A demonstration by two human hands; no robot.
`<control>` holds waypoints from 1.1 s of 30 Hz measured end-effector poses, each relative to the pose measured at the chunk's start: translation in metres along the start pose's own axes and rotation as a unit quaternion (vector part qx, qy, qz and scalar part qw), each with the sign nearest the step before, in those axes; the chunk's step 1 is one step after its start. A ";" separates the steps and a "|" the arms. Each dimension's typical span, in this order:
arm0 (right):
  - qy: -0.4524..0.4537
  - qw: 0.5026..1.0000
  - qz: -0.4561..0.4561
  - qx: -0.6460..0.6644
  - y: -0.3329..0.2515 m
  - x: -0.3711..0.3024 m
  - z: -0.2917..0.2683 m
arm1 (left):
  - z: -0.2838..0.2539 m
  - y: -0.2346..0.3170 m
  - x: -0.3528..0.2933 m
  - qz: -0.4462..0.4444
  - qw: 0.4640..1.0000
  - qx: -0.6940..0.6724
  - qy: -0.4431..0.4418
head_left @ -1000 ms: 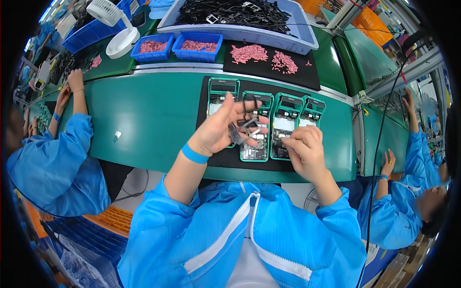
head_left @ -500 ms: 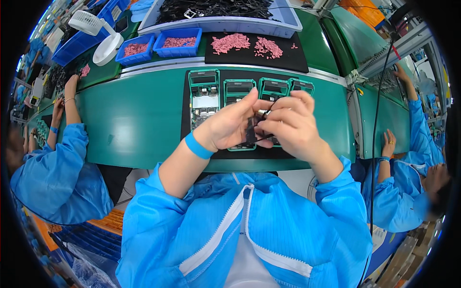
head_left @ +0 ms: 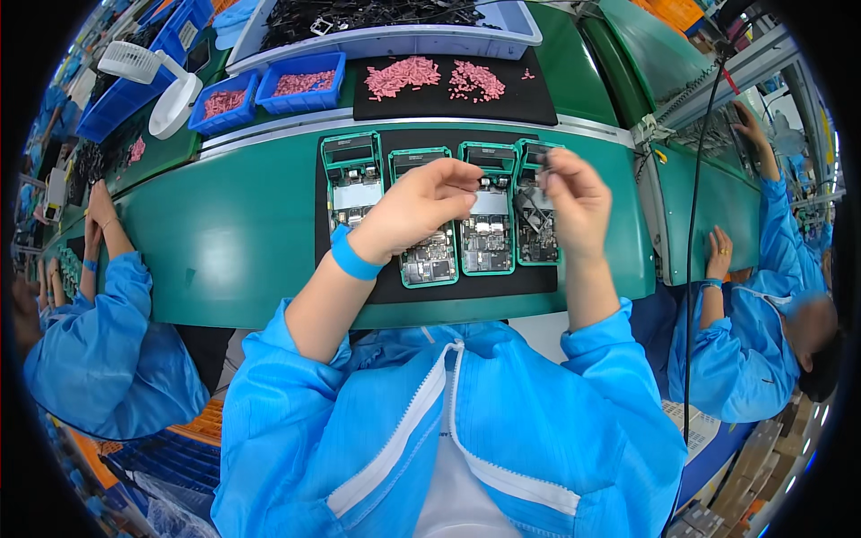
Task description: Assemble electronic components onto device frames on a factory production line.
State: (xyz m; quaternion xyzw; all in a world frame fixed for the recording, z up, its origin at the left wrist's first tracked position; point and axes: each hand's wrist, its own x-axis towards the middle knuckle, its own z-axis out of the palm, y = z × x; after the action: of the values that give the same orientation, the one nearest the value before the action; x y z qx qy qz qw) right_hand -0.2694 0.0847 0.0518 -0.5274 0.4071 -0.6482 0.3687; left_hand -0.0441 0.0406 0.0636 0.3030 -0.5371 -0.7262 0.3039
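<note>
Four-cornered green trays hold phone-like circuit boards side by side on a black mat: a left one, a second, a third and a right one. My left hand hovers over the second, its thumb and fingers apart with nothing visible between them. Over the right tray, my right hand has its fingers closed around a small black part, blurred and partly hidden. A thin black bracket-like piece shows below those fingers, over the board; whether it is held I cannot tell.
Behind the mat stand two blue bins of pink pieces, with more pink pieces on a black sheet. A large pale bin holds black parts. A white fan stands at left. Co-workers' arms reach in at both sides.
My hands have separated from over the middle trays. The left moved slightly left and the right moved right, over the right tray. The dark piece between them has left the left hand.
</note>
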 end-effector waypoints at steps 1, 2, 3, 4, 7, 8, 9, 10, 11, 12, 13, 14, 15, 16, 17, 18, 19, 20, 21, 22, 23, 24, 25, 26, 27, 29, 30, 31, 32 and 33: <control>0.015 1.000 -0.021 0.003 -0.003 0.004 -0.012 | -0.001 0.000 0.000 -0.003 1.000 0.001 -0.003; 0.018 0.998 -0.030 -0.044 -0.005 0.008 -0.027 | -0.005 -0.001 0.000 0.010 0.996 0.089 0.012; 0.023 0.997 -0.020 -0.069 -0.008 0.007 -0.039 | -0.007 -0.001 0.001 0.023 0.984 0.176 0.026; 0.025 0.995 -0.013 -0.093 -0.012 0.008 -0.050 | 0.000 -0.002 0.001 0.080 0.966 0.236 0.066; 0.031 0.980 -0.017 -0.196 -0.009 -0.001 -0.080 | 0.029 -0.010 0.017 0.228 0.862 0.452 0.038; 0.034 0.966 -0.011 -0.256 -0.009 -0.005 -0.083 | 0.039 -0.016 0.025 0.273 0.832 0.483 0.008; 0.012 0.948 -0.036 -0.316 -0.013 -0.009 -0.084 | 0.050 -0.021 0.033 0.305 0.786 0.538 -0.001; -0.019 0.927 -0.064 -0.370 -0.019 -0.012 -0.082 | 0.059 -0.025 0.040 0.336 0.736 0.588 -0.011; -0.050 0.901 -0.090 -0.422 -0.027 -0.015 -0.078 | 0.065 -0.028 0.044 0.346 0.703 0.621 0.000; -0.073 0.881 -0.105 -0.455 -0.032 -0.016 -0.074 | 0.066 -0.031 0.047 0.326 0.699 0.636 -0.024; -0.095 0.870 -0.115 -0.470 -0.035 -0.020 -0.073 | 0.068 -0.030 0.050 0.307 0.694 0.649 -0.051; -0.117 0.859 -0.125 -0.483 -0.037 -0.024 -0.074 | 0.068 -0.030 0.053 0.301 0.691 0.654 -0.060; -0.136 0.846 -0.132 -0.498 -0.040 -0.027 -0.076 | 0.068 -0.029 0.054 0.309 0.685 0.657 -0.056; -0.132 0.846 -0.130 -0.500 -0.041 -0.030 -0.078 | 0.068 -0.027 0.057 0.318 0.679 0.660 -0.054; -0.136 0.843 -0.125 -0.506 -0.043 -0.034 -0.080 | 0.067 -0.028 0.060 0.331 0.684 0.648 -0.050; -0.141 0.839 -0.121 -0.511 -0.044 -0.037 -0.081 | 0.066 -0.028 0.060 0.331 0.683 0.649 -0.053; -0.139 0.840 -0.121 -0.511 -0.045 -0.039 -0.081 | 0.065 -0.026 0.061 0.337 0.691 0.637 -0.054; -0.165 0.831 -0.134 -0.514 -0.047 -0.041 -0.079 | 0.063 -0.025 0.061 0.343 0.698 0.626 -0.055; -0.191 0.822 -0.147 -0.516 -0.047 -0.041 -0.077 | 0.060 -0.024 0.062 0.372 0.705 0.603 -0.021; -0.194 0.825 -0.157 -0.507 -0.043 -0.044 -0.073 | 0.059 -0.021 0.062 0.375 0.731 0.570 -0.008; -0.203 0.820 -0.162 -0.510 -0.042 -0.046 -0.067 | 0.057 -0.017 0.061 0.377 0.756 0.536 0.005; -0.213 0.815 -0.167 -0.513 -0.040 -0.047 -0.062 | 0.054 -0.011 0.060 0.387 0.767 0.511 0.026; -0.222 0.814 -0.165 -0.511 -0.037 -0.047 -0.058 | 0.050 -0.004 0.053 0.360 0.799 0.479 0.052; -0.219 0.815 -0.163 -0.511 -0.036 -0.047 -0.056 | 0.046 0.003 0.047 0.333 0.828 0.446 0.074; -0.224 0.815 -0.163 -0.509 -0.035 -0.047 -0.055 | 0.040 0.013 0.040 0.306 0.847 0.425 0.094; -0.230 0.816 -0.165 -0.504 -0.034 -0.045 -0.051 | 0.024 0.025 0.027 0.269 0.883 0.359 0.136; -0.235 0.811 -0.169 -0.509 -0.034 -0.044 -0.050 | 0.017 0.030 0.020 0.236 0.906 0.317 0.149; -0.241 0.805 -0.176 -0.513 -0.031 -0.042 -0.049 | 0.006 0.033 0.013 0.203 0.921 0.287 0.171; -0.241 0.806 -0.174 -0.512 -0.030 -0.041 -0.048 | -0.001 0.033 0.008 0.221 0.933 0.219 0.180; -0.249 0.802 -0.173 -0.514 -0.030 -0.039 -0.048 | -0.011 0.036 0.003 0.228 0.933 0.203 0.191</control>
State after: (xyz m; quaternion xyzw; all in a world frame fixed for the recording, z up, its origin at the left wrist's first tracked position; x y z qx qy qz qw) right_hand -0.3113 0.1387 0.0586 -0.8447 0.4766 -0.2431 0.0134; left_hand -0.0334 0.0229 0.0953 0.3603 -0.6594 -0.4415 0.4904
